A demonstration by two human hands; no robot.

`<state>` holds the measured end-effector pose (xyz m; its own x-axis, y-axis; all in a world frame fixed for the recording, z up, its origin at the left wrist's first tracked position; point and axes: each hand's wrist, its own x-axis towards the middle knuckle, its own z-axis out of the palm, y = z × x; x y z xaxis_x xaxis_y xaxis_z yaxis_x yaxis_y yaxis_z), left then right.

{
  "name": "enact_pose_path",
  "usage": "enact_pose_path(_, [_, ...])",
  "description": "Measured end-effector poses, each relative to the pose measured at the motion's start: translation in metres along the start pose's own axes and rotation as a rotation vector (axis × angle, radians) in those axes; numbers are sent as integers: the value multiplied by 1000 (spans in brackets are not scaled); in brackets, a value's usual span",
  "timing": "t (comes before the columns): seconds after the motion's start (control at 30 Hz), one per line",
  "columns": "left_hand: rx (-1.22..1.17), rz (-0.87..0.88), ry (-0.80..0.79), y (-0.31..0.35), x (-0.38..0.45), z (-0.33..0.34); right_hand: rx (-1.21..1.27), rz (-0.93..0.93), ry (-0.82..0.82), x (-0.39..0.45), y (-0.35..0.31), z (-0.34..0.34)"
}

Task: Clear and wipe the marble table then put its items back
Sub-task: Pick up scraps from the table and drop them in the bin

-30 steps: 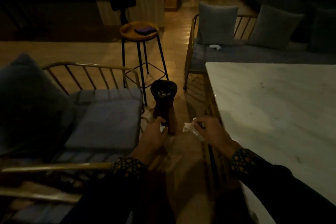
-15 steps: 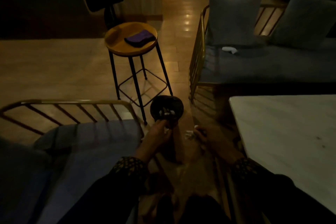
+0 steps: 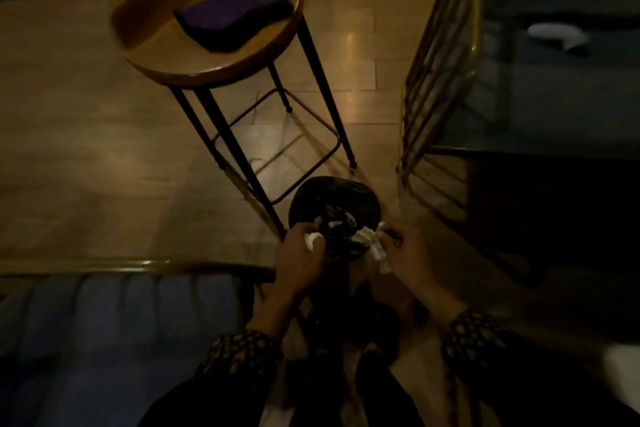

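Note:
A small dark waste bin (image 3: 334, 199) lined with a black bag stands on the floor in front of me, with crumpled white paper inside. My left hand (image 3: 300, 258) grips the bin's near left rim, with a bit of white tissue under its fingers. My right hand (image 3: 407, 255) holds a crumpled white tissue (image 3: 372, 243) at the bin's near right rim. A folded purple cloth (image 3: 235, 12) lies on the round wooden stool (image 3: 207, 62) behind the bin. Only a pale corner of the marble table (image 3: 623, 371) shows at the lower right.
A blue cushioned bench with a brass rail (image 3: 104, 267) lies at my left. A second brass-framed bench (image 3: 446, 55) stands at the right, with a white scrap (image 3: 557, 33) on its dark seat. The stool's black legs stand close to the bin.
My view has tipped down and closer over the bin. My right hand has brought the tissue up to the bin's rim, while my left hand stays on the bin.

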<state>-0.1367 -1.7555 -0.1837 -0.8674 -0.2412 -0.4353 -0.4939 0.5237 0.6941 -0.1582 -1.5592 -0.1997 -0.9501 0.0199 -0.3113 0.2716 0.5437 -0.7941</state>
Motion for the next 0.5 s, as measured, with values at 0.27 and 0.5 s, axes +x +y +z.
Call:
enact_pose_path(0.27, [-40,-89,-66,-99,123,83,101,160,59,103,92,100])
enact_pose_path(0.5, [-167,-183,-65,-136,171,109,219,241,39,142,119,153])
